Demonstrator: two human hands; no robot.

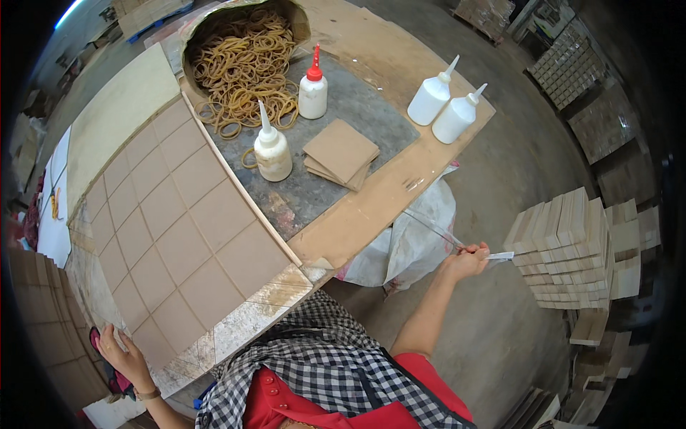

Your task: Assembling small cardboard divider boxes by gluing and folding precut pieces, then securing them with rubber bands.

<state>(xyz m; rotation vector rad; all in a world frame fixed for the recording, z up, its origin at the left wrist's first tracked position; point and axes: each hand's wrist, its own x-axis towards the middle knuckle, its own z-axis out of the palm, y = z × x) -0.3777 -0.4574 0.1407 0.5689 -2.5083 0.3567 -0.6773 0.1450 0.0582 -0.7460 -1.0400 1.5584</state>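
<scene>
My right hand (pixel 468 262) is stretched out to the right, past the table edge, its fingers closed round a thin strip. The strip's pale end (pixel 501 256) sticks out to the right of the fist; toward the bag side a thin line leads up to the table edge. I cannot tell what the strip is made of. At the lower left, my left hand (pixel 123 355) is open, fingers apart and holding nothing, beside the near left corner of a board. Square brown fibreboard pieces (pixel 174 234) lie on that board in rows.
A sack of rubber bands (pixel 246 53) lies on the table. Nearby are a red-capped glue bottle (pixel 313 96), a white-tipped one (pixel 272 154), two more white bottles (pixel 430 99) and stacked squares (pixel 343 151). White plastic sacking (pixel 421 236) hangs below; wooden blocks (pixel 561 236) stand stacked right.
</scene>
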